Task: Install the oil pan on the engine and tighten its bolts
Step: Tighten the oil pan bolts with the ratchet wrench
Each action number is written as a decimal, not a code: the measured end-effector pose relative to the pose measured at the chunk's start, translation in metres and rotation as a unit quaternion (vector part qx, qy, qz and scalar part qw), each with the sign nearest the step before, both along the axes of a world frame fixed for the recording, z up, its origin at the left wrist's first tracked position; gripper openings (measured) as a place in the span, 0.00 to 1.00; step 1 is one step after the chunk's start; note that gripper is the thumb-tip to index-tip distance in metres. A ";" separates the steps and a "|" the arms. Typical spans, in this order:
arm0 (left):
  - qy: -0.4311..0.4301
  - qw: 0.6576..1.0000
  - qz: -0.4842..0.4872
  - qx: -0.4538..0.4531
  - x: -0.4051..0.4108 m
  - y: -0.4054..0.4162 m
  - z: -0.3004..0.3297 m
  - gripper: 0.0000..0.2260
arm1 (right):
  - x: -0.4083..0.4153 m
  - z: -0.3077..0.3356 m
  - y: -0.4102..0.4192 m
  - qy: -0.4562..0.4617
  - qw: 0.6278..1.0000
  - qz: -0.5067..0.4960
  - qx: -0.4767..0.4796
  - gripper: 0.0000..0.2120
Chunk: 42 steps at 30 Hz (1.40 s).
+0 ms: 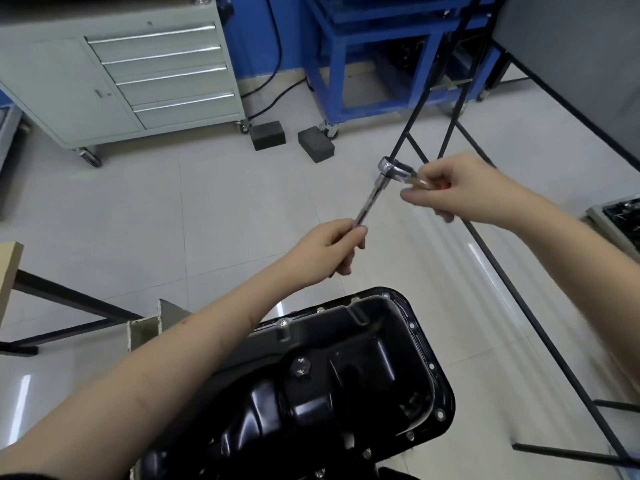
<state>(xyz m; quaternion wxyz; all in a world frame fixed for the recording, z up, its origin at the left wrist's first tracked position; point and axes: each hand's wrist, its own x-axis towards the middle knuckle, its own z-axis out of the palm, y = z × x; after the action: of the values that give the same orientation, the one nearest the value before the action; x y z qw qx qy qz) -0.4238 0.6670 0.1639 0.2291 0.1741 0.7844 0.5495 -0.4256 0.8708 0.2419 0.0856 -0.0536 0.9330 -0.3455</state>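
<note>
Head view: both forearms reach forward over a tiled floor, hands raised above the work.
Left hand (331, 247): fingers curled round the lower end of a chrome extension bar (367, 202), which slants up and to the right.
Right hand (464, 188): fingers curled round the handle of a ratchet (398, 171), whose head sits on the top end of the bar (a bit of red grip shows by the knuckles).
Hands together: well apart, joined only through the tool.
Oil pan (349, 368): black, below and nearer than both hands, lying under the left forearm, touched by neither hand; what it sits on is mostly hidden.
Pan bolts (284, 322): small bolt heads show along the rim at the far edge and the near right edge; how tight they are I cannot tell.
Drain plug (300, 367): a dark hex head on the pan's sloping side.
Surroundings: grey drawer cabinet (138, 74) at the far left, blue frame cart (381, 57) behind, two dark blocks (268, 135) on the floor between them.
</note>
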 end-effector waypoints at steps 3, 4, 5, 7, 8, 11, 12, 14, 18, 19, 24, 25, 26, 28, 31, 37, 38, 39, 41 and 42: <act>0.002 0.998 0.070 -0.007 0.009 -0.018 0.002 0.15 | 0.016 -0.007 -0.015 -0.161 0.971 0.023 -0.175 0.14; 0.005 0.997 0.081 -0.013 0.012 -0.026 0.004 0.15 | 0.019 -0.009 -0.021 -0.204 0.949 0.008 -0.240 0.20; 0.008 0.996 0.085 -0.018 0.016 -0.034 0.007 0.16 | 0.022 -0.011 -0.028 -0.244 0.921 -0.012 -0.303 0.25; 0.018 0.996 0.081 -0.030 0.026 -0.051 0.018 0.16 | 0.028 -0.012 -0.043 -0.305 0.865 -0.031 -0.396 0.29; 0.025 0.996 0.076 -0.036 0.031 -0.058 0.023 0.16 | 0.031 -0.012 -0.050 -0.321 0.849 -0.032 -0.420 0.28; 0.056 0.994 0.068 -0.058 0.050 -0.078 0.037 0.16 | 0.044 -0.012 -0.070 -0.342 0.815 -0.012 -0.467 0.23; 0.063 0.994 0.068 -0.064 0.056 -0.083 0.041 0.16 | 0.049 -0.010 -0.076 -0.352 0.801 -0.004 -0.484 0.21; 0.070 0.992 0.070 -0.072 0.068 -0.093 0.045 0.15 | 0.059 -0.008 -0.085 -0.378 0.769 0.017 -0.515 0.19; 0.067 0.992 0.084 -0.067 0.088 -0.110 0.049 0.16 | 0.072 -0.007 -0.101 -0.397 0.734 0.038 -0.550 0.19; 0.068 0.992 0.087 -0.066 0.092 -0.114 0.050 0.16 | 0.075 -0.007 -0.105 -0.399 0.733 0.040 -0.549 0.19; 0.080 0.990 0.093 -0.071 0.106 -0.128 0.054 0.14 | 0.085 -0.003 -0.121 -0.393 0.747 0.039 -0.535 0.18; 0.080 0.990 0.096 -0.070 0.108 -0.133 0.054 0.14 | 0.086 -0.001 -0.120 -0.384 0.745 0.034 -0.544 0.18; 0.076 0.990 0.102 -0.065 0.110 -0.138 0.053 0.14 | 0.085 0.002 -0.119 -0.367 0.739 0.023 -0.564 0.18; 0.043 0.989 0.134 -0.043 0.115 -0.148 0.048 0.13 | 0.080 0.009 -0.115 -0.314 0.721 -0.025 -0.617 0.20; -0.056 0.972 0.219 0.057 0.120 -0.147 0.040 0.10 | 0.077 0.013 -0.124 -0.242 0.725 -0.114 -0.634 0.22; -0.209 0.911 0.244 0.259 0.123 -0.112 0.043 0.12 | 0.094 -0.013 -0.185 -0.237 0.753 -0.128 -0.600 0.11; -0.221 0.906 0.241 0.269 0.123 -0.110 0.043 0.12 | 0.096 -0.016 -0.191 -0.221 0.780 -0.127 -0.572 0.11; -0.232 0.902 0.239 0.276 0.124 -0.109 0.042 0.12 | 0.097 -0.019 -0.195 -0.195 0.812 -0.126 -0.536 0.11; -0.258 0.893 0.233 0.286 0.124 -0.111 0.040 0.13 | 0.098 -0.025 -0.202 -0.142 0.864 -0.122 -0.468 0.11; -0.266 0.893 0.227 0.283 0.124 -0.112 0.039 0.13 | 0.100 -0.027 -0.205 -0.127 0.883 -0.119 -0.437 0.11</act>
<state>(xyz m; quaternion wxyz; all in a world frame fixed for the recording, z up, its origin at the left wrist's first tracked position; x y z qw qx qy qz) -0.2994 0.5549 0.2025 0.2390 -0.1042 0.5234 0.8112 -0.3259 0.6663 0.2150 0.1294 0.0702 0.6680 -0.7295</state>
